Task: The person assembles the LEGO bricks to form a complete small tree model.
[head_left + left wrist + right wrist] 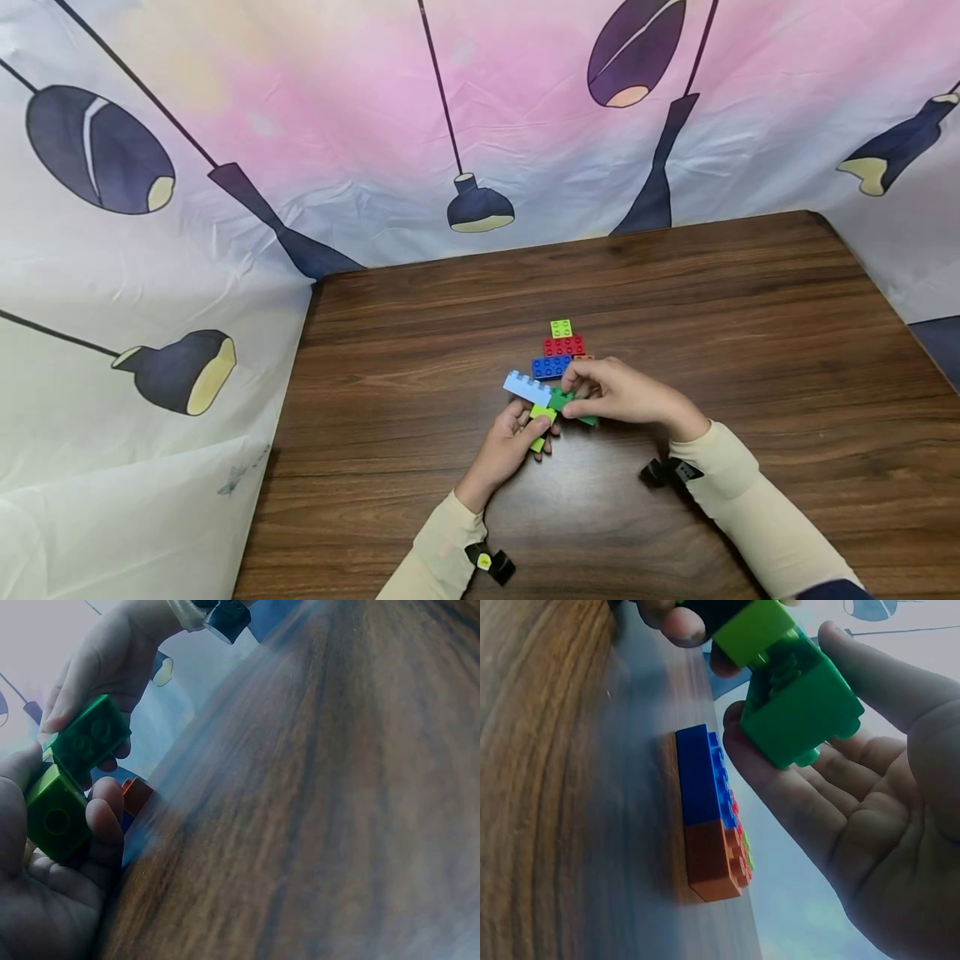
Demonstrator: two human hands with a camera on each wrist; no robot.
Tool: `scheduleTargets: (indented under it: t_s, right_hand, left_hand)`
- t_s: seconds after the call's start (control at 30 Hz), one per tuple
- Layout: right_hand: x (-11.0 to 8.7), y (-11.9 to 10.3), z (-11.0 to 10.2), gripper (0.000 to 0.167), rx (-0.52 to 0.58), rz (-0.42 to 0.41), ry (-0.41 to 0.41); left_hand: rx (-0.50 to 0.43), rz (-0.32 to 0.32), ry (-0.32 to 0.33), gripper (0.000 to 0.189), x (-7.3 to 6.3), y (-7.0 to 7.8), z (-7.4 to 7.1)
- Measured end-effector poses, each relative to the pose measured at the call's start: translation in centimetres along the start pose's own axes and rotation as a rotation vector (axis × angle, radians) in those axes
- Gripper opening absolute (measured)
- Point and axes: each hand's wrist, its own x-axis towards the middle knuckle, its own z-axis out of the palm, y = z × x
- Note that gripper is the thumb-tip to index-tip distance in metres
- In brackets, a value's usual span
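My left hand holds a joined piece of building bricks by its lower part, thumb laid across it. That piece has a lime green brick and a light blue brick that sticks out toward the upper left. A dark brick adjoins the lime one in the right wrist view. From the right, my right hand pinches a green brick between thumb and fingers. Its hollow underside meets the lime brick at an angle. Part of the left hand's grip is hidden.
Just beyond the hands, on the wooden table, lie a blue brick, an orange brick, a red brick and a small lime brick in adjoining rows. A patterned cloth hangs behind the table.
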Motion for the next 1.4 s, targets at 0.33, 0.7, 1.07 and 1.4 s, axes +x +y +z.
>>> scheduleTargets:
  t_s: [0.33,0.7,1.07,1.4]
  right_hand:
    - [0.21,-0.42,0.27,0.027,0.024,0.033,0.021]
    - [0.40,-0.33,0.50,0.018,0.067,0.004,0.025]
    - [0.30,-0.25,0.80,0.016,0.105,0.011,0.013]
    - [0.37,-0.17,0.98,0.015,0.086,-0.020,0.020]
  left_hand:
    - [0.008,-0.009,0.018,0.029,0.12,0.03,-0.04]
    - [0.013,-0.012,0.015,0.029,0.12,0.10,-0.08]
    - [0.005,-0.005,0.007,0.029,0.00,-0.16,-0.06]
    - [0.021,0.007,0.014,0.028,-0.03,-0.26,-0.08]
